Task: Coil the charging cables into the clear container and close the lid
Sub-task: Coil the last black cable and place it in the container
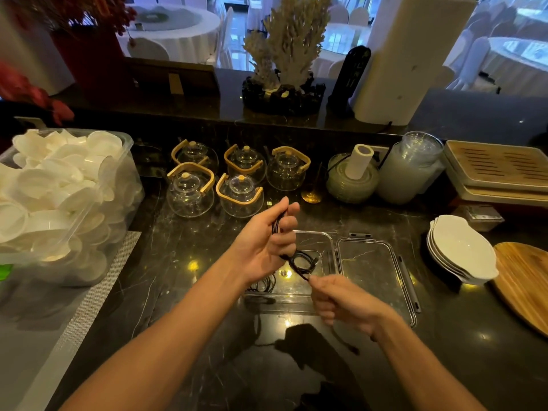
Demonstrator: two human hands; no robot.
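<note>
My left hand [268, 240] is raised above the clear container [321, 241] and grips loops of a black charging cable [301, 262]. The cable runs down from that hand in a small coil over the container. My right hand [338, 298] pinches the cable's lower end at the container's front right. Another black cable [264, 284] lies inside the container at its front left. The clear lid [373, 268] lies flat on the dark counter just right of the container, with grey latches on its edges.
Several glass teapots [234, 176] stand behind the container. A large clear bin of white dishes [65, 200] fills the left. White bowls [462, 250], a wooden board [525, 283] and stacked trays [498, 170] sit at the right. A raised ledge with a coral ornament [284, 60] runs behind.
</note>
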